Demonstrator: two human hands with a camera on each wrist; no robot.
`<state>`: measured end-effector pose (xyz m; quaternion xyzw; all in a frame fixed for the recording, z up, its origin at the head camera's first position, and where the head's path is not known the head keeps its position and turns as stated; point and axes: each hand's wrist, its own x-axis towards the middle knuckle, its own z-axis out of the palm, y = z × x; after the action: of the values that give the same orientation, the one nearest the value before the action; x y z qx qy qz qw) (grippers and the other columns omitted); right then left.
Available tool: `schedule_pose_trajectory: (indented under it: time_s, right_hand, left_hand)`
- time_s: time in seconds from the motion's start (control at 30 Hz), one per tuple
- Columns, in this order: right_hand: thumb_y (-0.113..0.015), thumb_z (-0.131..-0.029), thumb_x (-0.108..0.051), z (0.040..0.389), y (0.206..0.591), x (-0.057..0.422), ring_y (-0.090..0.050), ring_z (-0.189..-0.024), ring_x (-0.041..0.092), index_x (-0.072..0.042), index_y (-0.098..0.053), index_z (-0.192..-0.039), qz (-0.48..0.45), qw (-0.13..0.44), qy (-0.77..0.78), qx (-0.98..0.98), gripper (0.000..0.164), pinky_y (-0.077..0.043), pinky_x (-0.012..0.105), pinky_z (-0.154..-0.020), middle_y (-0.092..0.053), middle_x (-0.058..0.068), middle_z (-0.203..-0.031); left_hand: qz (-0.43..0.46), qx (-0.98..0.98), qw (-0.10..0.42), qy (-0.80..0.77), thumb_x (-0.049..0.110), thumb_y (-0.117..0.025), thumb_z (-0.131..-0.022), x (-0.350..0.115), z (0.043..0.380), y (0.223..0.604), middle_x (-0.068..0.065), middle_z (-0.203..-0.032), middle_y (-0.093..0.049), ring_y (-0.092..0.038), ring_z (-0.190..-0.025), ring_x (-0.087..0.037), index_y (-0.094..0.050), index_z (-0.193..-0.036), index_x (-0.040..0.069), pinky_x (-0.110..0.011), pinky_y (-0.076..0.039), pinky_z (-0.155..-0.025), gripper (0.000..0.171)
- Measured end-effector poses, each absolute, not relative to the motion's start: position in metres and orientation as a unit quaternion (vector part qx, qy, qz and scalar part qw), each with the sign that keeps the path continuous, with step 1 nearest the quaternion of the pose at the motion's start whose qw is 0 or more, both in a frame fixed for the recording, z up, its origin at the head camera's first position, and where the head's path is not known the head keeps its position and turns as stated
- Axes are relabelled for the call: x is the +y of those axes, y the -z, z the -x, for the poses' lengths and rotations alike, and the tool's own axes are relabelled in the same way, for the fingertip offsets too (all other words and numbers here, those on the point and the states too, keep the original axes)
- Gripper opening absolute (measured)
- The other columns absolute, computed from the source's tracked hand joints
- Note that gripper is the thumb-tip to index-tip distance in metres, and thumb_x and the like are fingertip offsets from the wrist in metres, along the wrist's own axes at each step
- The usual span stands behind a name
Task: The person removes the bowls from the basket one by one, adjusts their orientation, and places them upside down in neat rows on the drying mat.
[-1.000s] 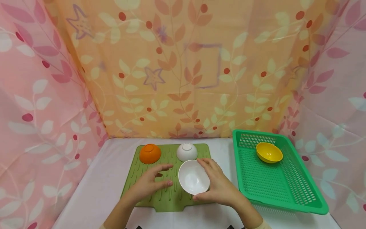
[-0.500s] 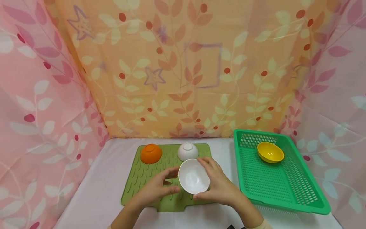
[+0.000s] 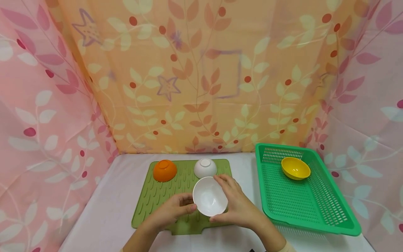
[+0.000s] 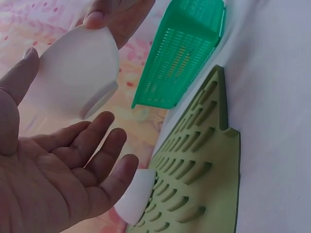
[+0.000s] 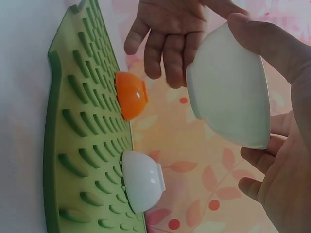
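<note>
my right hand [image 3: 239,204] clamps a bowl [image 3: 209,196], i think for handover; my left hand [image 3: 171,210] (fingers apart) likely needs closing next.

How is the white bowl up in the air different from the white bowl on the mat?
The held white bowl is gripped by the right hand, above the table, while the other white bowl rests on the green mat.
In the head view, the held white bowl shows its inside; the other white bowl is upside down, showing its round base.
Both are plain white and rounded.
</note>
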<state>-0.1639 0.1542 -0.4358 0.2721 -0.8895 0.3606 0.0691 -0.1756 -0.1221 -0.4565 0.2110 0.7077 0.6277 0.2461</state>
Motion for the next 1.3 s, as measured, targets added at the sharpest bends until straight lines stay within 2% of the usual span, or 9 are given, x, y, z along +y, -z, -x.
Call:
schedule_pose_trajectory:
  time_s: [0.2,0.5,0.7,0.77,0.9,1.07,1.2,1.3]
  right_hand:
    - [-0.099,-0.056,-0.049,0.164,0.437,0.152,-0.032,-0.145,0.022,-0.023,-0.034,-0.16,-0.274,0.08,-0.354,-0.89,0.125,-0.046,0.056,-0.107,-0.032,-0.006,-0.157]
    - [-0.098,-0.059,-0.051,0.164,0.441,0.147,-0.031,-0.145,0.027,-0.021,-0.029,-0.162,-0.283,0.076,-0.347,-0.891,0.127,-0.044,0.058,-0.108,-0.028,-0.007,-0.159]
    - [-0.084,-0.067,-0.069,0.165,0.44,0.147,-0.032,-0.147,0.027,-0.022,-0.027,-0.163,-0.298,0.091,-0.352,-0.882,0.12,-0.043,0.059,-0.109,-0.03,-0.003,-0.161]
    - [-0.082,-0.07,-0.069,0.165,0.441,0.148,-0.032,-0.147,0.026,-0.023,-0.026,-0.163,-0.302,0.093,-0.361,-0.878,0.118,-0.043,0.06,-0.109,-0.03,-0.002,-0.162]
    - [-0.085,-0.074,-0.059,0.166,0.441,0.149,-0.033,-0.148,0.027,-0.026,-0.025,-0.163,-0.297,0.093,-0.38,-0.871,0.112,-0.042,0.062,-0.109,-0.031,-0.001,-0.162]
    - [-0.087,-0.076,-0.052,0.169,0.44,0.152,-0.036,-0.147,0.029,-0.032,-0.031,-0.16,-0.262,0.082,-0.424,-0.863,0.102,-0.041,0.064,-0.109,-0.036,-0.001,-0.158]
    - [-0.083,-0.081,-0.053,0.17,0.437,0.154,-0.037,-0.148,0.03,-0.027,-0.037,-0.158,-0.23,0.058,-0.451,-0.861,0.094,-0.039,0.066,-0.11,-0.039,-0.002,-0.157]
    - [-0.081,-0.083,-0.053,0.169,0.435,0.155,-0.034,-0.15,0.03,-0.023,-0.038,-0.158,-0.21,0.035,-0.463,-0.86,0.091,-0.036,0.067,-0.112,-0.04,-0.003,-0.158]
  left_hand:
    - [-0.185,0.702,0.244,-0.643,0.032,-0.067,-0.101,-0.121,0.176,0.455,-0.011,-0.131,-0.067,-0.061,-0.115,-0.021,-0.056,-0.141,-0.003,-0.033,-0.052,-0.096,0.054]
    - [-0.148,0.693,0.226,-0.669,0.028,-0.076,-0.095,-0.12,0.175,0.452,-0.011,-0.122,-0.069,-0.065,-0.109,-0.021,-0.051,-0.141,-0.008,-0.033,-0.055,-0.095,0.064]
    - [-0.134,0.706,0.201,-0.665,0.024,-0.083,-0.088,-0.118,0.176,0.449,-0.011,-0.12,-0.069,-0.063,-0.108,-0.026,-0.056,-0.138,-0.003,-0.034,-0.055,-0.091,0.063]
    - [-0.137,0.718,0.188,-0.656,0.021,-0.086,-0.085,-0.118,0.176,0.448,-0.012,-0.12,-0.068,-0.063,-0.105,-0.028,-0.058,-0.137,-0.001,-0.035,-0.055,-0.088,0.063]
    - [-0.157,0.759,0.14,-0.616,0.018,-0.089,-0.08,-0.118,0.175,0.446,-0.011,-0.122,-0.066,-0.061,-0.104,-0.03,-0.06,-0.135,0.006,-0.039,-0.051,-0.09,0.063]
    - [-0.176,0.805,0.049,-0.564,0.023,-0.095,-0.072,-0.12,0.173,0.445,-0.002,-0.124,-0.061,-0.057,-0.115,-0.03,-0.062,-0.132,0.018,-0.042,-0.048,-0.095,0.068]
    - [-0.199,0.828,-0.025,-0.524,0.029,-0.097,-0.069,-0.12,0.172,0.443,0.008,-0.124,-0.058,-0.055,-0.12,-0.021,-0.062,-0.13,0.028,-0.043,-0.047,-0.102,0.071]
    - [-0.207,0.836,-0.061,-0.504,0.031,-0.098,-0.068,-0.121,0.171,0.441,0.012,-0.124,-0.056,-0.054,-0.121,-0.014,-0.061,-0.129,0.033,-0.047,-0.047,-0.105,0.071]
